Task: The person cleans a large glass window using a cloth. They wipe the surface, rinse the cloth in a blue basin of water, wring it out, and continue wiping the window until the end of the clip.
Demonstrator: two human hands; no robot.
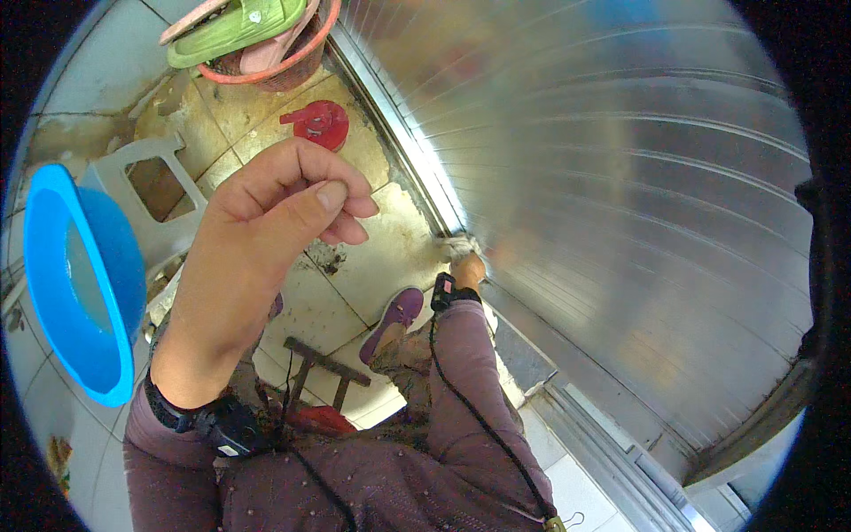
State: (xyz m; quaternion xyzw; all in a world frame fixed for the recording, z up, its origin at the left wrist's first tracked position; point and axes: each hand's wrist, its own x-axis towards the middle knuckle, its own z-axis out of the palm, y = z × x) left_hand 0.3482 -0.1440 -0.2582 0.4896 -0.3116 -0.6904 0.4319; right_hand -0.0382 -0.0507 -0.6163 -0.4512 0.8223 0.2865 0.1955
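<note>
My left hand (282, 197) is raised close in front of me, its fingers curled in and the thumb laid against them. Nothing shows in it. Lower down, my right hand (470, 271) is closed on a crumpled whitish cloth (458, 246), partly hidden by the hand. The cloth is at the bottom edge of a large ribbed metal panel (612, 213), where its pale frame strip (436, 177) meets the tiled floor. Dark straps with small devices circle both my wrists.
A blue basin (128, 244) with cloudy water stands at my left, by a grey plastic stool (120, 177). A red round object (324, 124) lies ahead on stained floor tiles (355, 239). Beyond is an orange basket (282, 78) of slippers (235, 31). A small dark frame (324, 362) is near my purple shoe (403, 310).
</note>
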